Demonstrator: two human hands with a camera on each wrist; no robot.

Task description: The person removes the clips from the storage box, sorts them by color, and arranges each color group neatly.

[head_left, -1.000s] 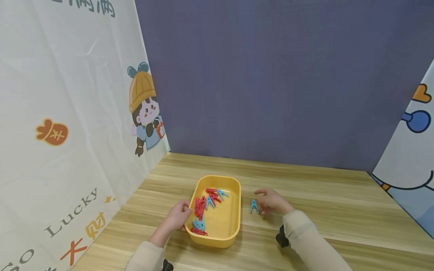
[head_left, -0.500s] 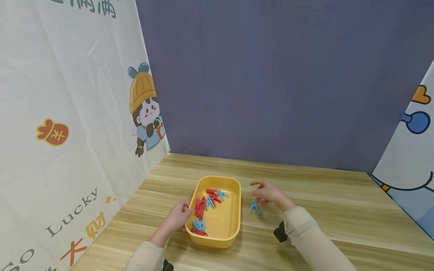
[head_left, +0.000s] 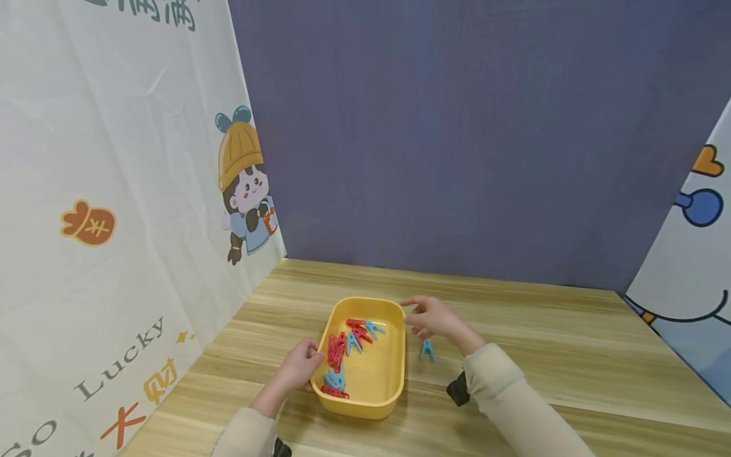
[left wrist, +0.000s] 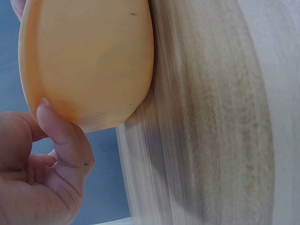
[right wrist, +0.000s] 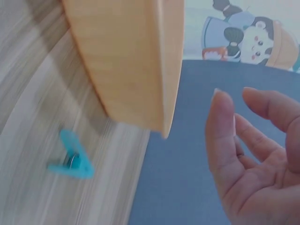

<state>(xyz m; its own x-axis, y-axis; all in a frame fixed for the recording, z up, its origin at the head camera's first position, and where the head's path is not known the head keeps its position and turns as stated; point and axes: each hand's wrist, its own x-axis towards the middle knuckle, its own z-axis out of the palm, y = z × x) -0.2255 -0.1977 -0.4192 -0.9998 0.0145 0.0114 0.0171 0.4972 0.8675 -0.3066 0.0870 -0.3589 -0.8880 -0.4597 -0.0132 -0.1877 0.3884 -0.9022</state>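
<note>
A yellow plastic bin [head_left: 374,381] sits on the wooden table, with red clothespins [head_left: 337,350] and blue clothespins [head_left: 334,379] lying mostly along its left side. My left hand [head_left: 300,364] pinches the bin's left rim; the left wrist view shows finger and thumb [left wrist: 56,136] at the edge. At the far right corner of the rim hovers my right hand [head_left: 436,319]. In the right wrist view its thumb and fingers [right wrist: 220,136] are bent loosely apart, holding nothing. Just below that hand, a single blue clothespin [head_left: 427,350] lies on the table, right of the bin.
The wooden tabletop [head_left: 542,355] runs back to a dark blue-grey panel [head_left: 457,139]. A white printed sheet [head_left: 143,158] stands along the left, and another printed panel [head_left: 691,273] on the right.
My right hand has moved left and away from me, from beside the loose blue clothespin to the bin's far right corner. My left hand and the bin have stayed put.
</note>
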